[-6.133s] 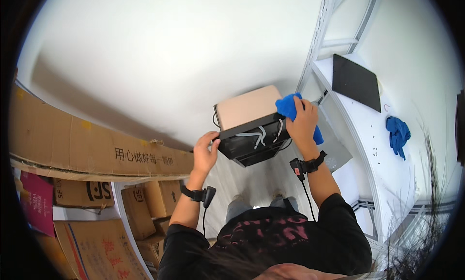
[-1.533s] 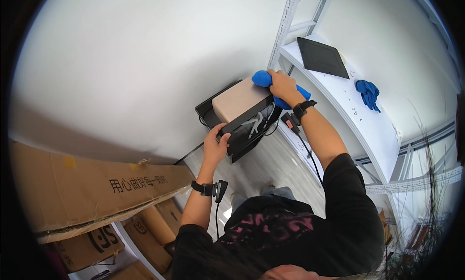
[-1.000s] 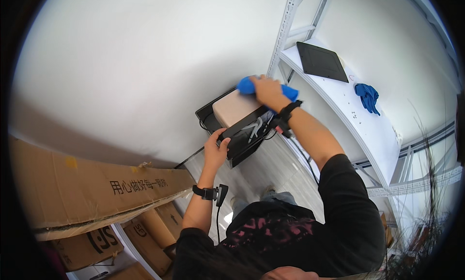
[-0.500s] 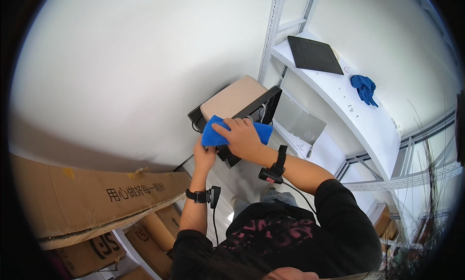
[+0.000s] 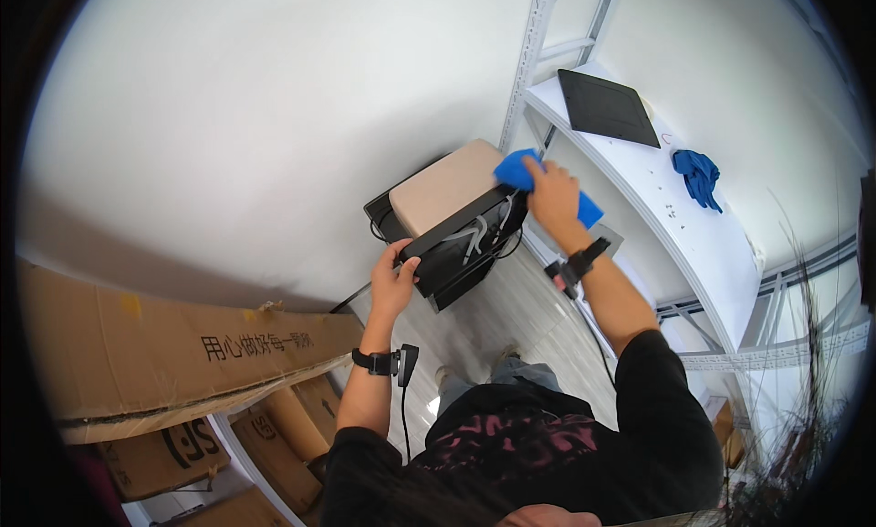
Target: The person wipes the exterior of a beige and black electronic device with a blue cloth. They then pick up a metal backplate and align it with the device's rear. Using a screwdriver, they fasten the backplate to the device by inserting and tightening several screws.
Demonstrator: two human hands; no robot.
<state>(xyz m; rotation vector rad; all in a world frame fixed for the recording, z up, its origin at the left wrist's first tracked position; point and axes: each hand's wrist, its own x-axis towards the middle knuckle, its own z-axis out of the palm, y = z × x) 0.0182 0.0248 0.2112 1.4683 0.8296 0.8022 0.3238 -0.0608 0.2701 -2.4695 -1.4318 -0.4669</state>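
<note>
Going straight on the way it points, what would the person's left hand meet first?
The left hand would meet the black frame first: it holds that frame's near left corner. The beige block seems next in line, though depth is unclear.

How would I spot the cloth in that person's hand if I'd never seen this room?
Find the white shelf at the right, then the black frame to its left. By that frame's right end, the person's right hand grips the blue cloth. Unlike the darker cloth crumpled on the shelf, this one is brighter and held.
</note>
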